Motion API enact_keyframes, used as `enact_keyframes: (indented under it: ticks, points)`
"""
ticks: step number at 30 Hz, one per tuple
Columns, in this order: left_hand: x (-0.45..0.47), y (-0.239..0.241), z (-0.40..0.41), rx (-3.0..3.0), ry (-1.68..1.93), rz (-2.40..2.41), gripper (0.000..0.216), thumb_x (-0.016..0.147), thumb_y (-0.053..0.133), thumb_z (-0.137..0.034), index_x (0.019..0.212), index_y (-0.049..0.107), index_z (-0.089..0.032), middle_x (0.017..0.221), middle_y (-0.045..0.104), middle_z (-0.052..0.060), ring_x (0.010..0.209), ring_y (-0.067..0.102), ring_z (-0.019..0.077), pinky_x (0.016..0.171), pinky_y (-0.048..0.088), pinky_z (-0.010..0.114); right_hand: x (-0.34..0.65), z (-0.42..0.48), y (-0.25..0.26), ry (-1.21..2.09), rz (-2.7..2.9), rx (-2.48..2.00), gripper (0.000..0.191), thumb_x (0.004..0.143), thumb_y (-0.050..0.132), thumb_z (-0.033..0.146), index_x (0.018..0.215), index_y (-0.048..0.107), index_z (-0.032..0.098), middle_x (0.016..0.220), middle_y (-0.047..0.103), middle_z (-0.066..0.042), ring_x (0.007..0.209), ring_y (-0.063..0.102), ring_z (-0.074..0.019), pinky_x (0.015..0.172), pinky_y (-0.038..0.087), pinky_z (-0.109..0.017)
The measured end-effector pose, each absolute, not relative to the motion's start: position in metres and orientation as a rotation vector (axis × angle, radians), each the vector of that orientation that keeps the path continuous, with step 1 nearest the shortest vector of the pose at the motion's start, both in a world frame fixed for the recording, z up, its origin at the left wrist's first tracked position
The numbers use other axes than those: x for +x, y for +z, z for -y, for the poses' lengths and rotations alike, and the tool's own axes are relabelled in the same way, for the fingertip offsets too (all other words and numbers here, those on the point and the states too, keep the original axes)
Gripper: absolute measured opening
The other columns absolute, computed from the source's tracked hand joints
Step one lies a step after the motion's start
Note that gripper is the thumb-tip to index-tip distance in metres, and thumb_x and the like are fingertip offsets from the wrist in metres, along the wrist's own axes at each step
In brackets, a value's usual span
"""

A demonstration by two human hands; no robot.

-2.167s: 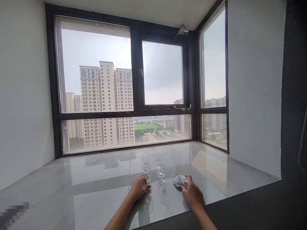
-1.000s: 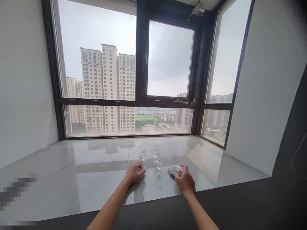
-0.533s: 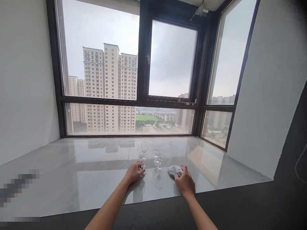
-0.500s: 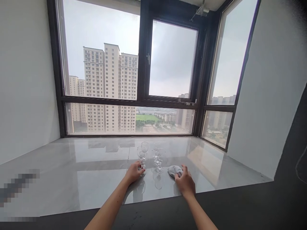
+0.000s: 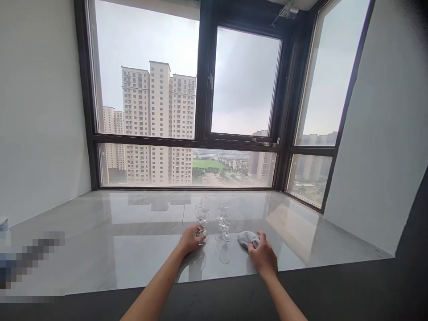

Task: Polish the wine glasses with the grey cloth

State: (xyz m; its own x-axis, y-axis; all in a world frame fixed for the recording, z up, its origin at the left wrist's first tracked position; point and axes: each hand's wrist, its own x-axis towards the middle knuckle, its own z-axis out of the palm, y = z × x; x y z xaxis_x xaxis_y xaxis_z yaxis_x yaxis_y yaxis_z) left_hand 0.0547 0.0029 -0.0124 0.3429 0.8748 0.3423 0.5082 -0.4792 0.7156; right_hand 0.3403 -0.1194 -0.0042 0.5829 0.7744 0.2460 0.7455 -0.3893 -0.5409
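Note:
My left hand (image 5: 192, 238) is closed around the lower part of a clear stemmed wine glass (image 5: 201, 215), which stands upright on the glossy sill. Just behind it is another stemmed glass (image 5: 205, 203). To the right, several more clear glasses (image 5: 226, 225) stand in a row running away from me, overlapping so that their outlines blur together. My right hand (image 5: 264, 255) grips a bunched grey cloth (image 5: 248, 239) between thumb and fingers, resting on the sill to the right of the glasses.
The pale tiled windowsill (image 5: 140, 249) ends at a front edge close to my forearms. Dark-framed windows (image 5: 187, 143) rise behind, with white walls at both sides. A pixelated patch (image 5: 33, 263) hides something at the far left.
The view has turned slightly left, so everything sits a little further right. Both hands keep their holds on the wine glass and the cloth.

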Motion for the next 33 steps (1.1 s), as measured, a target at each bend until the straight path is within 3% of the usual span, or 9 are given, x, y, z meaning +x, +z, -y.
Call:
enact_keyframes:
  ticks: [2, 9, 17, 21, 28, 33]
  points:
    - [0.0549, -0.0118, -0.0022, 2.117, 0.977, -1.218, 0.038, 0.078, 0.069, -0.028, 0.116, 0.073, -0.02, 0.113, 0.078, 0.01, 0.102, 0.072, 0.0264, 0.093, 0.054, 0.036, 0.3404, 0.1195, -0.0046, 0.053, 1.205, -2.202, 0.045, 0.098, 0.046, 0.031, 0.141, 0.043, 0.022, 0.125, 0.067, -0.013, 0.106, 0.07, -0.0272, 0.077, 0.047, -0.032]
    - [0.0558, -0.0058, 0.0012, 2.164, 0.946, -1.207, 0.029, 0.077, 0.071, -0.026, 0.105, 0.079, -0.022, 0.131, 0.074, 0.01, 0.124, 0.066, 0.0283, 0.109, 0.05, 0.037, 0.3415, 0.1191, -0.0053, 0.041, 1.216, -2.192, 0.044, 0.098, 0.045, 0.03, 0.141, 0.045, 0.021, 0.125, 0.067, -0.013, 0.11, 0.069, -0.0268, 0.079, 0.047, -0.032]
    - [0.0549, -0.0078, 0.001, 2.234, 0.879, -1.179, 0.03, 0.081, 0.069, -0.035, 0.107, 0.079, -0.024, 0.131, 0.073, 0.009, 0.123, 0.067, 0.0277, 0.109, 0.05, 0.037, 0.3431, 0.1162, -0.0086, 0.014, 1.218, -2.199, 0.043, 0.097, 0.044, 0.03, 0.139, 0.045, 0.02, 0.122, 0.068, -0.015, 0.108, 0.069, -0.0289, 0.079, 0.047, -0.034]
    - [0.0548, -0.0107, 0.0007, 2.277, 0.848, -1.184, 0.036, 0.081, 0.069, -0.039, 0.113, 0.077, -0.025, 0.13, 0.071, 0.011, 0.118, 0.067, 0.0285, 0.107, 0.051, 0.041, 0.344, 0.1157, -0.0097, 0.015, 1.222, -2.198, 0.043, 0.097, 0.043, 0.031, 0.139, 0.045, 0.021, 0.122, 0.068, -0.014, 0.107, 0.069, -0.0289, 0.078, 0.047, -0.033]
    - [0.0553, -0.0114, 0.0048, 2.465, 0.752, -1.214, 0.055, 0.082, 0.069, -0.052, 0.13, 0.071, -0.026, 0.141, 0.063, 0.015, 0.131, 0.058, 0.0345, 0.113, 0.047, 0.049, 0.3451, 0.1161, -0.0106, 0.035, 1.234, -2.187, 0.043, 0.098, 0.04, 0.032, 0.139, 0.044, 0.022, 0.122, 0.067, -0.015, 0.103, 0.07, -0.028, 0.075, 0.047, -0.033]
    - [0.0593, -0.0119, 0.0073, 2.606, 0.586, -1.24, 0.067, 0.089, 0.06, -0.058, 0.147, 0.058, -0.025, 0.154, 0.053, 0.017, 0.145, 0.046, 0.036, 0.125, 0.029, 0.058, 0.3432, 0.1168, -0.0094, 0.027, 1.214, -2.201, 0.043, 0.097, 0.042, 0.032, 0.139, 0.045, 0.022, 0.122, 0.067, -0.015, 0.104, 0.069, -0.0285, 0.077, 0.047, -0.034]
